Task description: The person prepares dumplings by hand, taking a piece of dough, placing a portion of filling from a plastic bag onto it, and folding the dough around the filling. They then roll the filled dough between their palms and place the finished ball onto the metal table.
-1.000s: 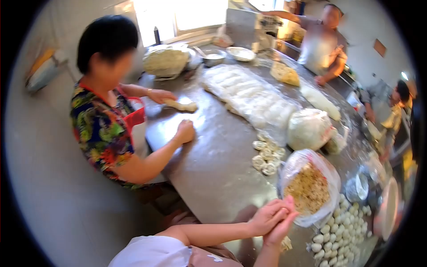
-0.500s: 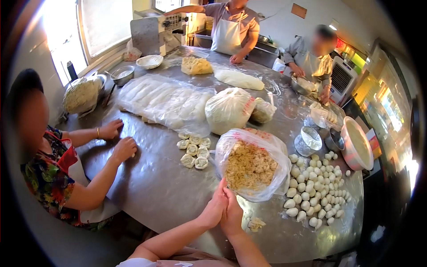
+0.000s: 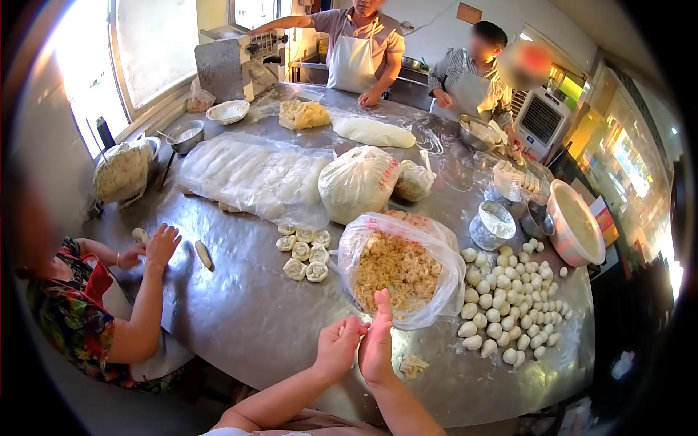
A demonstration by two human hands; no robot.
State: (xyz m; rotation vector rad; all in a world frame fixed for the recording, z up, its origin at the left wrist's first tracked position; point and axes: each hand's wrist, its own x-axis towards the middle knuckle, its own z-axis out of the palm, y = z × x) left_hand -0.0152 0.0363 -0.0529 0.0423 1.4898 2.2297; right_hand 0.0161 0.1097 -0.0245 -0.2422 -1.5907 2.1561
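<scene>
Two hands meet palm to palm at the near edge of the steel table [image 3: 247,320]. The left hand [image 3: 334,350] curls its fingers against the right hand [image 3: 376,341], whose thumb sticks straight up. Pressed like this they could trap a small lump between the palms, but I cannot tell whether anything is in there (only a pale fleck shows at the seam between them).

On the table just beside the right wrist lies a dough scrap [image 3: 414,365], apart from both hands. Directly beyond the raised thumb, almost touching it, sits the bag of crumbly filling [image 3: 396,269]. Its plastic mouth is rolled wide and turned toward the hands, which I judge puts the filling within a short reach.

To the right of the bag, the dough balls [image 3: 509,305] are spread in a loose cluster, probably spaced so they do not stick. To its left, a few pleated buns [image 3: 302,251] are grouped together. Farther left, a co-worker's hand [image 3: 161,243] rests by a short dough roll [image 3: 204,254].

Beyond these, a clear plastic sheet [image 3: 247,174] covers a long batch of dough, probably against drying, with a full white bag [image 3: 356,182] beside it. At the far end are a flattened slab of dough [image 3: 372,132] and a dough machine [image 3: 233,65], where people in aprons [image 3: 352,62] stand.
</scene>
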